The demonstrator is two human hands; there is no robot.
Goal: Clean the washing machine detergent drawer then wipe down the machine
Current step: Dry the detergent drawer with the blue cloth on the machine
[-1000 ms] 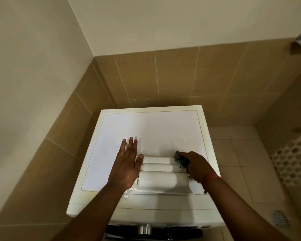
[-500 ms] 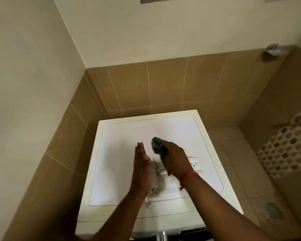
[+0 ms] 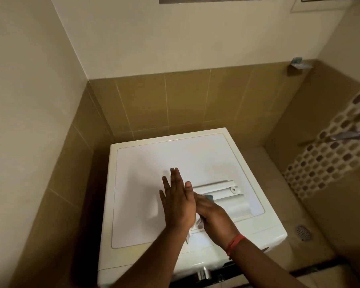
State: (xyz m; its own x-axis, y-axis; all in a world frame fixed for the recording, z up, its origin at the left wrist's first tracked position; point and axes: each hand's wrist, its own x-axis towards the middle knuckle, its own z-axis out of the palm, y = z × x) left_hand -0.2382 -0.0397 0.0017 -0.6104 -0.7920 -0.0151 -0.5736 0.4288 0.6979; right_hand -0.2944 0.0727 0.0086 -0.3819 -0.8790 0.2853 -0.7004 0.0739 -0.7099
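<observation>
Moved: right hand [image 3: 213,217] with grey cloth [image 3: 209,197] back toward near edge | left hand [image 3: 178,201] flat, fingers straight, steadying detergent drawer [image 3: 222,196] | right fingers curled round cloth | drawer atop washing machine [image 3: 146,163], right of left fingers

walls: tan tiles [image 3: 187,100] are covering the lower part, cream paint above | fittings: a metal bracket [image 3: 297,63] is sitting high to the right of the grip; a metal tap handle [image 3: 345,135] is projecting from the mosaic strip [image 3: 328,154] | floor: a round drain [image 3: 303,232] is lying low to the right
</observation>
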